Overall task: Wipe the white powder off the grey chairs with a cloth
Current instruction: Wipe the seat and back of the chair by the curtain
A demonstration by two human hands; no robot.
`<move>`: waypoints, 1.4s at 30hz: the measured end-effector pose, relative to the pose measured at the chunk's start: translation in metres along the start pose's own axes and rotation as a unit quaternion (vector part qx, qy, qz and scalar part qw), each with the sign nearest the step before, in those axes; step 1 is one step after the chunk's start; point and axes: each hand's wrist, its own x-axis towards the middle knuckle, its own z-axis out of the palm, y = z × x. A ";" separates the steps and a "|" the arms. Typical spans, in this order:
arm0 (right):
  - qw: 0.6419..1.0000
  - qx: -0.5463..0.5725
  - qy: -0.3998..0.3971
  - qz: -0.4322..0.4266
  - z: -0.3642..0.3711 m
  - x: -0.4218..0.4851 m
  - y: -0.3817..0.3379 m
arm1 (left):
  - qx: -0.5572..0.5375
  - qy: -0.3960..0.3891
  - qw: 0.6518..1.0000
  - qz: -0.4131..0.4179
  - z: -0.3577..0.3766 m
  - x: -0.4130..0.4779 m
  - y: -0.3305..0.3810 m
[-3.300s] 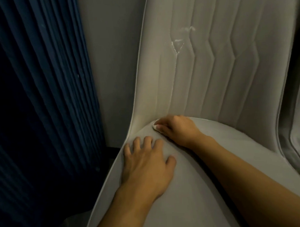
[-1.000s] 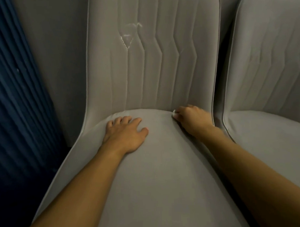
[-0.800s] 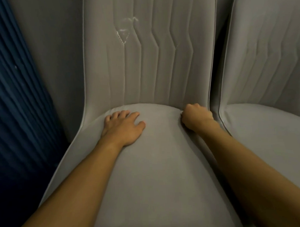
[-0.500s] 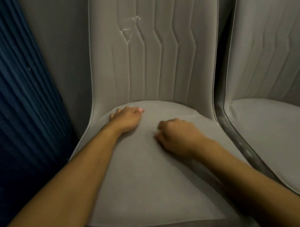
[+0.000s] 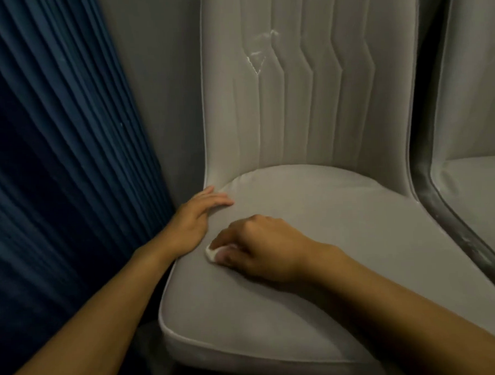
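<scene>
A grey padded chair fills the middle of the view. My right hand presses a small white cloth onto the left part of the seat; only a corner of the cloth shows past my fingers. My left hand lies flat and open on the seat's left rear edge, just beside the right hand. White powder streaks sit high on the backrest, along a stitched seam.
A second grey chair stands close on the right, with a dusty dark gap between the two. A dark blue pleated curtain hangs at the left, and a grey wall is behind.
My right hand has slid with the cloth from the seat's right rear corner across to its left front part. My left hand has shifted to the seat's left edge.
</scene>
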 end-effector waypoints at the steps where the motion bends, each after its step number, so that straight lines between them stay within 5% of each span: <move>1: 1.000 -0.003 0.007 0.023 -0.002 0.008 0.008 | -0.012 0.018 1.000 -0.010 0.003 -0.001 0.001; 5: 0.955 -0.096 0.091 0.267 -0.009 0.041 0.046 | -0.034 0.023 0.999 -0.028 0.005 -0.003 0.000; 12: 0.988 -0.070 0.098 0.093 0.009 0.034 0.007 | -0.059 0.029 0.998 0.009 0.010 -0.005 -0.007; 19: 0.921 -0.076 0.140 0.357 -0.015 0.062 0.082 | -0.043 0.042 0.998 -0.011 0.014 -0.005 -0.006; 26: 0.954 -0.145 0.132 0.225 -0.004 0.073 0.075 | 0.062 0.042 0.997 -0.014 0.005 -0.004 0.005; 31: 0.887 -0.226 0.147 0.374 -0.041 0.003 0.144 | 0.318 -0.041 0.946 -0.044 0.012 0.010 0.061; 37: 0.841 -0.329 0.077 0.424 -0.075 -0.109 0.167 | 0.264 -0.068 0.960 -0.060 0.052 0.024 0.088; 42: 0.830 -0.283 0.065 0.476 -0.081 -0.125 0.159 | 0.273 -0.050 0.959 -0.065 0.055 0.023 0.087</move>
